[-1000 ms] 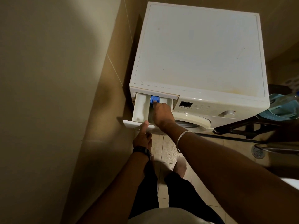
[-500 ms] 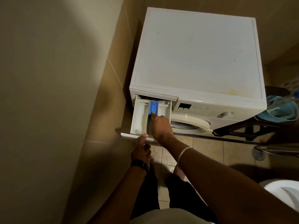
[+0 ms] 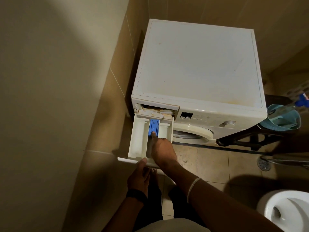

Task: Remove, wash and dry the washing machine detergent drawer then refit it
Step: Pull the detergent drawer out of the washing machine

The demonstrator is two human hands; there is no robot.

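The detergent drawer [image 3: 139,139] stood pulled far out of the washing machine [image 3: 199,67] as the left hand [image 3: 139,176] gripped its front panel and the right hand [image 3: 163,150] pressed one finger on the blue insert [image 3: 154,126].

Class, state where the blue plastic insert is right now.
In the head view, the blue plastic insert sits in the middle compartment of the pulled-out white detergent drawer, under the right hand's fingertip.

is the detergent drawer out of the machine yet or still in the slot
Still in the slot, though pulled far out: the detergent drawer has its back end under the washing machine opening, with the right hand pressing its blue insert.
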